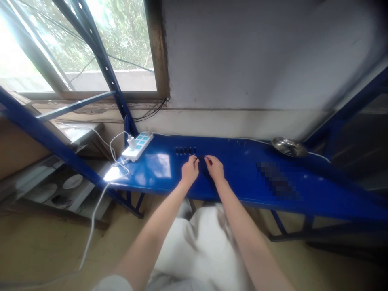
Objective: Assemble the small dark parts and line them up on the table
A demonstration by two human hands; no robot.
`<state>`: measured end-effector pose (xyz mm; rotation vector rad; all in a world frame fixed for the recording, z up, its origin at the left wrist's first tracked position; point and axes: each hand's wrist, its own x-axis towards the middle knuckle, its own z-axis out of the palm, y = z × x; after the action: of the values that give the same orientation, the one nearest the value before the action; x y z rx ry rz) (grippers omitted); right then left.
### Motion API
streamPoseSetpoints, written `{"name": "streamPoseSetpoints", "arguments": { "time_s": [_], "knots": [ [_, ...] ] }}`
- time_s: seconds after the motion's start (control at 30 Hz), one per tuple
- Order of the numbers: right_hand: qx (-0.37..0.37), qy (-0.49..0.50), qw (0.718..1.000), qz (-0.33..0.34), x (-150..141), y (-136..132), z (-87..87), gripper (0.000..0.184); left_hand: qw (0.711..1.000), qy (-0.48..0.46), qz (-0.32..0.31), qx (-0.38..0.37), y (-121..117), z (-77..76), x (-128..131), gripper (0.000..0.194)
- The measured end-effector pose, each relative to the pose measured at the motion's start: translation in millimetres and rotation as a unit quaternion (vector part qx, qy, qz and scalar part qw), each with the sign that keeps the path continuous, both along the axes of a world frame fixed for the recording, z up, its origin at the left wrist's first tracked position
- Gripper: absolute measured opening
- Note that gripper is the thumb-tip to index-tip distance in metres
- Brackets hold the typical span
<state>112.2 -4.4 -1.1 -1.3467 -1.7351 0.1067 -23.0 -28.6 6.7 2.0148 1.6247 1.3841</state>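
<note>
Above the blue table (236,178), my left hand (190,169) and my right hand (214,167) face each other, fingertips pinched close together. Between them is a small, dark, slim piece (201,157), its left end in my left fingers and its right end at my right fingertips. It is too small and blurred for me to tell its kind. Just beyond my left hand, several short black pieces with lighter ends (185,150) stand or lie in a neat row.
A white power strip (138,146) with a plug and cables sits at the table's left end. Towards the right back lies a shiny metal bowl (289,147). Tiny bits (238,142) are scattered near the wall. A blurred-out dark object (278,180) lies at the right. Blue posts (103,64) rise at left.
</note>
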Motion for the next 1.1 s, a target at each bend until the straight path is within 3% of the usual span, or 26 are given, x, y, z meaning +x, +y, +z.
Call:
{"name": "streamPoseSetpoints", "arguments": {
  "time_s": [0.37, 1.1],
  "knots": [
    [-0.012, -0.016, 0.999, -0.031, 2.1, 3.7, -6.1, 0.033, 0.999, -0.033, -0.008, -0.011, 0.1, -0.7, -1.3, 0.020],
    [0.025, -0.068, 0.995, -0.068, 1.2, 0.6, -2.0, 0.038, 0.999, -0.027, -0.034, -0.019, -4.5, 4.1, -0.3, 0.024]
  ]
}}
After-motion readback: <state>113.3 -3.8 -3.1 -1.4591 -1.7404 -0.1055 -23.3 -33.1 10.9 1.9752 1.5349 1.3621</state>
